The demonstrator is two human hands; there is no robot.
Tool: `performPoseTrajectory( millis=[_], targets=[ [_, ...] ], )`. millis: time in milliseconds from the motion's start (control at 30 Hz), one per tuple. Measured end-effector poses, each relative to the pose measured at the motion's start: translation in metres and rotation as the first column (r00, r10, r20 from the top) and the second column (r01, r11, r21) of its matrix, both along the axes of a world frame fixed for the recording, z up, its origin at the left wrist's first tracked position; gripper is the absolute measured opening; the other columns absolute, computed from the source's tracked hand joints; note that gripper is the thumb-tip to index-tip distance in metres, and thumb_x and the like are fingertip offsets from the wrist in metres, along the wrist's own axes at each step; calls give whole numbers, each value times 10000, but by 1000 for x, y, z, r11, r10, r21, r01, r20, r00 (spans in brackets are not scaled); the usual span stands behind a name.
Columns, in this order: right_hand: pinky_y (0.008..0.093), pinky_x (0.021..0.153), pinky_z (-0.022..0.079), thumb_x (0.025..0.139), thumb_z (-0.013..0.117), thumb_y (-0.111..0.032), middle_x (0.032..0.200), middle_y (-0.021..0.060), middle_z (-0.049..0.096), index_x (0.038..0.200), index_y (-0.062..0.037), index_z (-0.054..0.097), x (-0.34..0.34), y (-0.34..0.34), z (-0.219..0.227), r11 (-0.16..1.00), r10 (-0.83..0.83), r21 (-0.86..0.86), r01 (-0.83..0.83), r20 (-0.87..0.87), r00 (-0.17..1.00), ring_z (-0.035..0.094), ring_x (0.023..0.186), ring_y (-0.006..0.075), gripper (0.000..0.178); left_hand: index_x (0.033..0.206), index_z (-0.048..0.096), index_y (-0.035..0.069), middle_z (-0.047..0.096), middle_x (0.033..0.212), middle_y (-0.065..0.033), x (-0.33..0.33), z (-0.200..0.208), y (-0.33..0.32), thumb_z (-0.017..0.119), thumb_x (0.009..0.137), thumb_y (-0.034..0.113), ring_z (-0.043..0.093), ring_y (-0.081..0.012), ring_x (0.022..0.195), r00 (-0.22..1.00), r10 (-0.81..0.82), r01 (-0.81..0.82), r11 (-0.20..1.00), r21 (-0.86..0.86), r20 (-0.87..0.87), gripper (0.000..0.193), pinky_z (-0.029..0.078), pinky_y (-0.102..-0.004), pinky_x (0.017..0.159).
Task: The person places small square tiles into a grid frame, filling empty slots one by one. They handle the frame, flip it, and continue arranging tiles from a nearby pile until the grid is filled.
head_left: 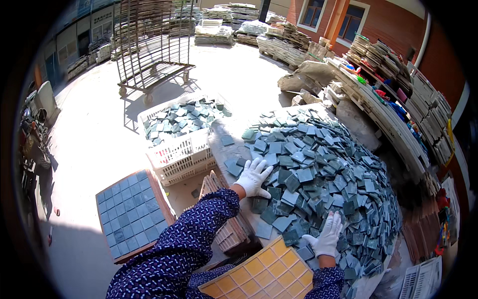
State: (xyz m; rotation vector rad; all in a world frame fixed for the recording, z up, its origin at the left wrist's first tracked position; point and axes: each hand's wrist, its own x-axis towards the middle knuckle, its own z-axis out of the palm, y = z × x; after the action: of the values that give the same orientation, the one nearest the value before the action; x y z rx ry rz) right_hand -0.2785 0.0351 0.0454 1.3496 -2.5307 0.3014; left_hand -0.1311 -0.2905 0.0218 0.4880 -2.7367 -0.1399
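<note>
White gloves cover both hands. My left hand (pixel 253 177) lies with fingers spread at the near left edge of a large heap of small square blue-grey stone tiles (pixel 318 169). Lower down, my right hand (pixel 326 237) rests on the heap's near side, fingers stretched out and thumb apart. I see nothing held in either hand. A yellow gridded board (pixel 259 271) with square compartments sits tilted close to my body, between my forearms; its lower part is cut off by the picture's edge. A few loose tiles (pixel 264 229) lie just beyond it on the table (pixel 234 149).
To the left stands a brown-edged board (pixel 166 205) set with rows of blue-grey tiles. White plastic crates (pixel 181 160) beyond it hold more tiles. Brown gridded boards (pixel 231 231) are stacked beside the table. Farther off are a wheeled metal rack (pixel 154 74) and stacked stone slabs (pixel 383 114).
</note>
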Motion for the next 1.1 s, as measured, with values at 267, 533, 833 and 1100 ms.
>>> performPoseTrajectory(
  millis=[267, 533, 833, 1100],
  targets=[
    [464, 1124, 225, 840, 623, -487, 1505, 177, 298, 1454, -55, 288, -93, -101, 27, 993, -98, 94, 70, 343, 934, 291, 1369, 375, 823, 1166, 629, 78, 498, 1280, -104, -30, 9, 48, 661, 771, 524, 333, -325, 1292, 885, 351, -193, 874, 446, -305, 596, 230, -597, 1074],
    [444, 958, 419, 694, 786, -317, 1200, 170, 544, 1275, -45, 475, -107, -114, -25, 971, 112, -222, -93, 75, 991, 504, 1131, 368, 713, 1238, 580, 50, 428, 1387, -154, -54, -7, 73, 612, 853, 405, 295, -363, 1355, 754, 472, -40, 726, 686, -456, 525, 268, -424, 1110],
    [396, 910, 446, 676, 780, -220, 1173, 157, 520, 1264, -61, 460, -113, -111, -17, 972, 161, -218, -84, 362, 918, 541, 1078, 335, 687, 1220, 575, 3, 419, 1384, -188, -56, -11, 95, 646, 845, 351, 344, -351, 1331, 749, 460, -63, 767, 639, -477, 517, 296, -400, 1102],
    [350, 945, 420, 737, 635, -62, 1234, 133, 506, 1333, -26, 381, -118, -96, -39, 872, 425, -479, -100, 640, 640, 510, 1110, 228, 649, 1289, 562, 91, 322, 1477, -171, -45, -25, 123, 613, 875, 325, 240, -353, 1398, 773, 389, 147, 658, 739, -500, 479, 233, -424, 1136]
  ],
)
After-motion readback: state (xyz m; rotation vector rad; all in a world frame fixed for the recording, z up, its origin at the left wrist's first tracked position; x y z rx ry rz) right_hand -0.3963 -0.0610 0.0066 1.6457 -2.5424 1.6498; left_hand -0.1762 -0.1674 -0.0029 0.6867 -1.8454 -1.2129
